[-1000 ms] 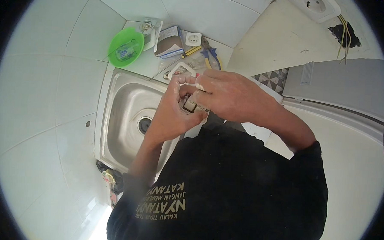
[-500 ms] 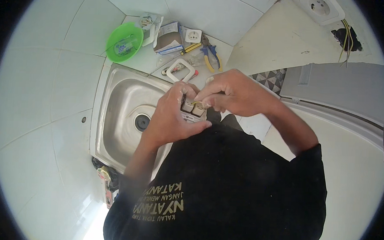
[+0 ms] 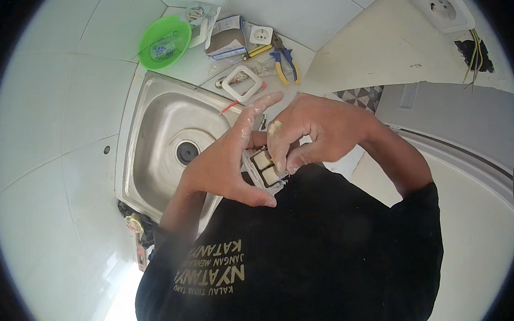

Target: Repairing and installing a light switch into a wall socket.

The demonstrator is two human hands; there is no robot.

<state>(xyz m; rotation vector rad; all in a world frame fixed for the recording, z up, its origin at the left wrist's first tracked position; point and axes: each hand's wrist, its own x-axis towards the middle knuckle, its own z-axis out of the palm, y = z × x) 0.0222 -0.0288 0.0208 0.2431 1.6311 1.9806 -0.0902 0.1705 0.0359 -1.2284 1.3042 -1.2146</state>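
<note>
A double wall switch (image 3: 263, 167) with two cream rockers in a dark-edged frame is between my hands, just in front of my black shirt. My left hand (image 3: 228, 165) supports it from the left, other fingers curled behind it. Its index finger points away from me, and its thumb stretches along the near side. From the right, my right hand (image 3: 321, 132) reaches over the switch with bent fingers and thumb gripping its right edge. Those fingers cover part of the switch. Whitish dust marks both hands.
A steel sink (image 3: 149, 138) lies to my left. Behind it are a green bowl (image 3: 179, 28), pliers (image 3: 285, 64), a white frame (image 3: 241, 84), a red screwdriver (image 3: 229, 107), an opened box (image 3: 227, 38) and a socket (image 3: 261, 35). Wires (image 3: 474, 55) hang from a wall hole at the right.
The switch has tilted and come slightly nearer my body. My left index finger has lifted and straightened. My right fingers moved onto the switch's edge; the short yellowish wire no longer shows.
</note>
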